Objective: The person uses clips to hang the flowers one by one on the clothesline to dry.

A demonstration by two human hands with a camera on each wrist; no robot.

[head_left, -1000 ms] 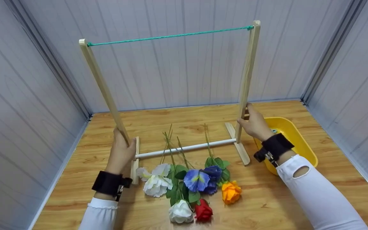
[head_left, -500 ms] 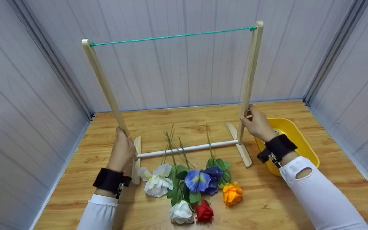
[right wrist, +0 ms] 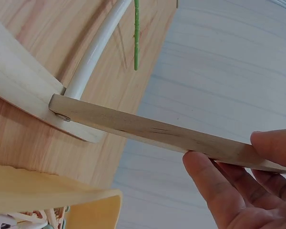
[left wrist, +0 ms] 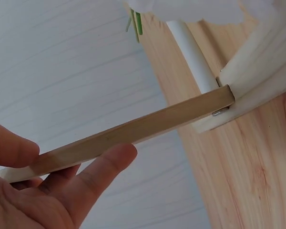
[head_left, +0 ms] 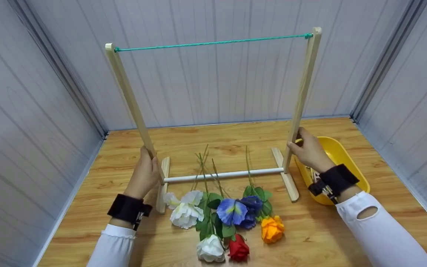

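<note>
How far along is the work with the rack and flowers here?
Done: the flowers lie in a row on the table.
In hand: the left hand and right hand each grip a post of the rack.
Left: the cord hangs bare, no flower on it.

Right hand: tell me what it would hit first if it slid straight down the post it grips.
Probably the frame's wooden foot: the right hand grips the right post, which joins that foot below; depth is unclear.
</note>
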